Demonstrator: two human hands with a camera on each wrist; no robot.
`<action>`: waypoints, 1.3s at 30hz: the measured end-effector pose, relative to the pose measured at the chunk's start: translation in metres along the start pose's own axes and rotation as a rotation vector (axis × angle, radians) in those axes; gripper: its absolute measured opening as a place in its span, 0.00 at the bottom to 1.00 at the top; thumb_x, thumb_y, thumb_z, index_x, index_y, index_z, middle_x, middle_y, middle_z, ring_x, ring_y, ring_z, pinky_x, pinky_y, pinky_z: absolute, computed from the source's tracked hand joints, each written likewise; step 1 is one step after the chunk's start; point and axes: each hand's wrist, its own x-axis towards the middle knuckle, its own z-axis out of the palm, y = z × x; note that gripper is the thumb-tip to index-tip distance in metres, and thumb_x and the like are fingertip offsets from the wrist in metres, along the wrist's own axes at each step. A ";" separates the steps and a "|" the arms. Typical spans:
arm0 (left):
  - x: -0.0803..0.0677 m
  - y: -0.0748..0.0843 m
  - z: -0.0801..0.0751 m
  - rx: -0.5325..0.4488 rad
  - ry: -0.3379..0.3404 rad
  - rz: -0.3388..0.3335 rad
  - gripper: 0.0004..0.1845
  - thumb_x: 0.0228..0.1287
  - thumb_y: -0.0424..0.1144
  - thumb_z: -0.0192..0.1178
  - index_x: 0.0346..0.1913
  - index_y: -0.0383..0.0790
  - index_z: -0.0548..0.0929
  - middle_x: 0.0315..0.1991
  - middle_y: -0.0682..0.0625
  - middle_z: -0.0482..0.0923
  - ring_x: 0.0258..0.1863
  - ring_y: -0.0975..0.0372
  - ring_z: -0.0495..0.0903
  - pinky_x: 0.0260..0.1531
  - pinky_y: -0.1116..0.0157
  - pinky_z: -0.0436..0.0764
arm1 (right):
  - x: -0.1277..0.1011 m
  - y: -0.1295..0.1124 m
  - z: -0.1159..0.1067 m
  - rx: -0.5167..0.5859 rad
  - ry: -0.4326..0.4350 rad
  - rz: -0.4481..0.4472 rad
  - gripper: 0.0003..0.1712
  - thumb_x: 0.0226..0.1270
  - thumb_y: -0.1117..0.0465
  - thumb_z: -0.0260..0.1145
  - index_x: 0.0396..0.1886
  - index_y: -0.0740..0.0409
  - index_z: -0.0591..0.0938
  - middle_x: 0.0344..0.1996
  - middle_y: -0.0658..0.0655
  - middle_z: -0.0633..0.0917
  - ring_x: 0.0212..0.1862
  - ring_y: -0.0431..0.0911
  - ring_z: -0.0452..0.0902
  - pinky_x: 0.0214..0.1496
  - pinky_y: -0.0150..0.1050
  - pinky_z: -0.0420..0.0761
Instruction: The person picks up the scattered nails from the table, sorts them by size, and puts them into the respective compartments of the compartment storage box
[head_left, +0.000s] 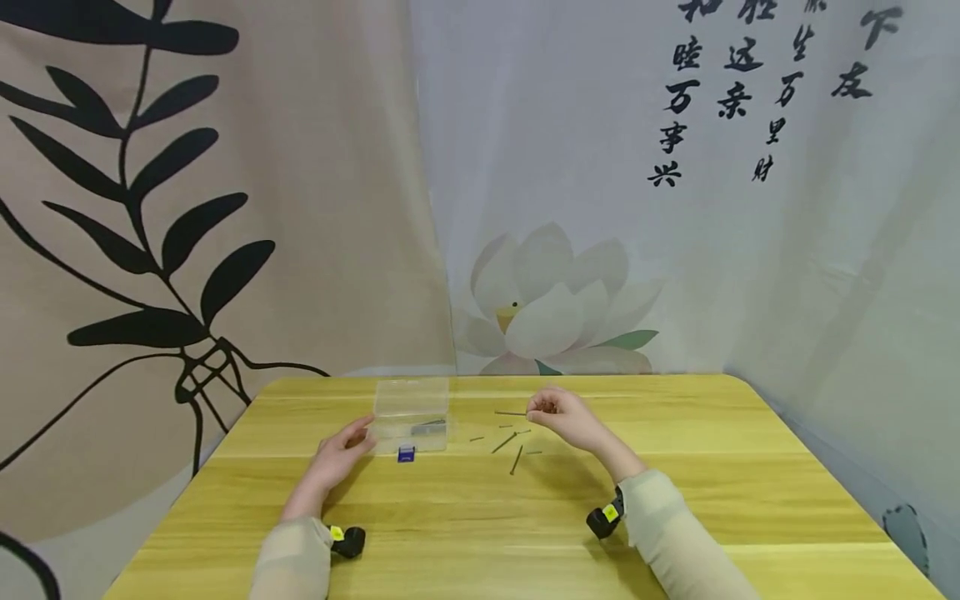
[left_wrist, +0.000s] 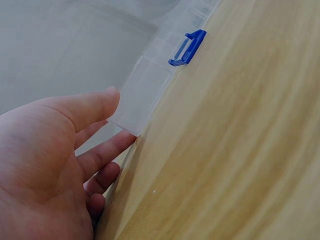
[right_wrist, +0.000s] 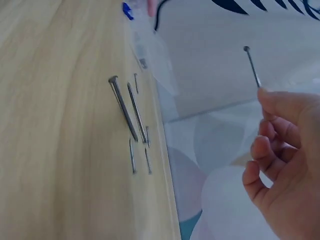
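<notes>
A clear plastic box [head_left: 384, 443] with its lid raised stands toward the back of the table, a blue latch [head_left: 406, 454] at its front. My left hand [head_left: 339, 457] is at the box's left side, thumb and fingertips right at its corner in the left wrist view. With thumb and forefinger my right hand [head_left: 566, 417] pinches a long nail [right_wrist: 252, 65], whose head points away from the fingers. Below that hand, several loose nails lie on the table, among them a thick nail [right_wrist: 122, 106] and a short nail [right_wrist: 132, 156].
Slim metal pieces [head_left: 429, 424] show inside the box's right part. The wooden table [head_left: 480, 533] ends at a printed cloth backdrop [head_left: 345, 208] behind the box. A dark camera is strapped to each wrist.
</notes>
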 end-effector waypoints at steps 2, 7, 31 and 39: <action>0.000 0.000 0.000 0.005 0.004 0.005 0.29 0.74 0.44 0.54 0.73 0.40 0.63 0.66 0.31 0.65 0.66 0.40 0.62 0.64 0.42 0.60 | 0.007 -0.004 0.004 0.004 -0.015 -0.024 0.08 0.71 0.59 0.62 0.38 0.60 0.82 0.35 0.52 0.76 0.34 0.46 0.69 0.35 0.39 0.72; 0.001 -0.001 -0.002 0.018 0.012 0.009 0.29 0.73 0.44 0.54 0.73 0.40 0.64 0.66 0.31 0.65 0.66 0.40 0.63 0.64 0.42 0.60 | 0.031 -0.016 0.012 -0.029 -0.018 -0.100 0.06 0.70 0.60 0.63 0.36 0.56 0.83 0.32 0.51 0.73 0.32 0.44 0.65 0.33 0.38 0.68; 0.002 -0.008 0.004 0.022 0.044 0.015 0.28 0.73 0.44 0.55 0.72 0.42 0.66 0.65 0.33 0.68 0.65 0.41 0.65 0.63 0.43 0.62 | 0.080 -0.025 0.050 -0.045 -0.061 -0.110 0.03 0.69 0.63 0.64 0.34 0.54 0.83 0.34 0.49 0.76 0.33 0.43 0.68 0.36 0.38 0.72; 0.002 -0.007 0.002 0.019 0.053 0.025 0.28 0.73 0.43 0.55 0.72 0.41 0.66 0.64 0.33 0.68 0.65 0.41 0.66 0.63 0.43 0.63 | 0.093 -0.031 0.063 -0.086 -0.079 -0.128 0.02 0.68 0.63 0.65 0.34 0.54 0.83 0.31 0.49 0.76 0.33 0.42 0.68 0.36 0.37 0.72</action>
